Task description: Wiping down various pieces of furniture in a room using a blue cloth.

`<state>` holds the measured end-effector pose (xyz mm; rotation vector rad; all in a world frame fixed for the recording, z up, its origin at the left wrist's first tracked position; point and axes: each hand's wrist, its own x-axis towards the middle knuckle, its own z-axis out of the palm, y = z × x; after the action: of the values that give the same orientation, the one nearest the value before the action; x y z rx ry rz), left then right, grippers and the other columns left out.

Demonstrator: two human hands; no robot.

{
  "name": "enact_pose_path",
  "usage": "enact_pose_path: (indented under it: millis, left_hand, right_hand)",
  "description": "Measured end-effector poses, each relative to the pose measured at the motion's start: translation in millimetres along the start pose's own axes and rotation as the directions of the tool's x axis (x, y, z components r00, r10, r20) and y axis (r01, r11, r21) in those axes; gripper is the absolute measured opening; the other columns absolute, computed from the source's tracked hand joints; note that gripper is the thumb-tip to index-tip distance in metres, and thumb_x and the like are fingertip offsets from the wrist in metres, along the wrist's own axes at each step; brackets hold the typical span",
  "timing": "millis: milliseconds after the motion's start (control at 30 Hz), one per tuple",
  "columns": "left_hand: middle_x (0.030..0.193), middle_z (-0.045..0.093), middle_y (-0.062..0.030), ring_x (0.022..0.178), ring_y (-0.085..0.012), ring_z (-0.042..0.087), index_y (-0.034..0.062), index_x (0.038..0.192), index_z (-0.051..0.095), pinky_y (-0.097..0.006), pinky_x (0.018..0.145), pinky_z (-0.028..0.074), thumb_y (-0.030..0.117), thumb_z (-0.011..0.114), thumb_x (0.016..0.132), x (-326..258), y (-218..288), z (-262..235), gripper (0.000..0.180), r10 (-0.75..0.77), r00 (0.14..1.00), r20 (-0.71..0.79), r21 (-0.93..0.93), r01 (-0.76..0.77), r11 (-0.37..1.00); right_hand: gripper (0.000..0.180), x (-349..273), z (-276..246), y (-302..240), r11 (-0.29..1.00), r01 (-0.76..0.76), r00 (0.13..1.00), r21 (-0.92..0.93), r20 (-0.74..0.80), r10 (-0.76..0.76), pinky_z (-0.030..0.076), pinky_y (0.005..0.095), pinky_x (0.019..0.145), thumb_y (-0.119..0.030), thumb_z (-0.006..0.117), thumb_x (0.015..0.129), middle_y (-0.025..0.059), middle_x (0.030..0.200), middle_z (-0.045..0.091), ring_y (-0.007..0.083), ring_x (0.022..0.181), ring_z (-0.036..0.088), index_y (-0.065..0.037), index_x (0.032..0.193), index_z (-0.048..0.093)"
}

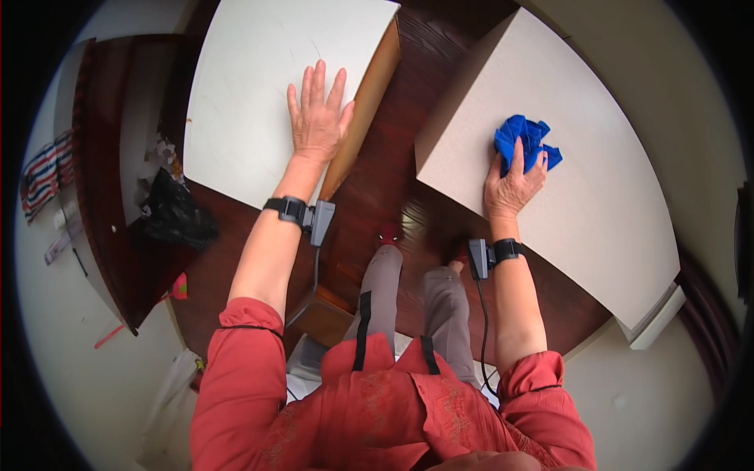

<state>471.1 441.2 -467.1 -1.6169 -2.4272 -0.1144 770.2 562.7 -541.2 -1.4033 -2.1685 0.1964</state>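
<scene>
The left hand (pixel 316 129) has fingers apart, white bench (pixel 243 94) beneath them — the right hand (pixel 512 188) has fingers touching blue cloth (pixel 525 135), clamped or not I cannot tell.

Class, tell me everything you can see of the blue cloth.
The blue cloth is bright, apparently soft fabric. It is crumpled into raised folds, with a corner jutting right. It rests on the top of the pale box-like furniture, partly covered by the right hand, which touches its near side.
</scene>
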Motion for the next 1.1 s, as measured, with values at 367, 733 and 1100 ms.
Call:
enact_pose_path:
  millis: [367,733,1100]
  left_hand:
    - [0.148,0.032,-0.0154,0.139,-0.0318,0.028,0.0137,0.145,0.031,-0.055,0.109,0.023,0.016,0.061,0.083,-133.2,258.9,8.9,0.069,-0.060,0.993,0.097,-0.355,0.091,0.930]
    - [0.147,0.034,-0.0167,0.139,-0.0316,0.027,0.0040,0.139,0.040,-0.052,0.110,0.022,0.031,0.056,0.088,-350.6,350.5,13.3,0.060,-0.404,0.513,0.757,0.167,0.445,0.880]
    - [0.146,0.041,-0.0072,0.139,-0.0286,0.032,0.0146,0.134,0.053,-0.062,0.112,0.006,0.040,0.047,0.094,-491.8,274.4,109.3,0.048,-0.410,-0.346,0.844,0.250,-0.423,0.871]
  right_hand:
    - [0.053,-50.9,-48.5,58.5,0.805,0.379,0.854,0.458,0.163,-0.494,0.029,0.0533,0.107,-0.023,0.074,0.068,0.0156,0.142,0.039,0.0398,0.132,0.033,-0.020,0.119,0.062]
    - [0.058,-54.2,-146.8,297.3,0.832,0.423,0.775,0.358,0.333,-0.537,0.031,0.0508,0.108,-0.017,0.075,0.067,0.0145,0.144,0.036,0.0392,0.133,0.034,-0.024,0.123,0.060]
    - [0.036,-59.7,-59.5,325.6,0.793,0.468,0.762,0.390,0.278,-0.586,0.033,0.0503,0.105,-0.028,0.070,0.075,0.0150,0.139,0.044,0.0394,0.129,0.040,-0.024,0.110,0.070]
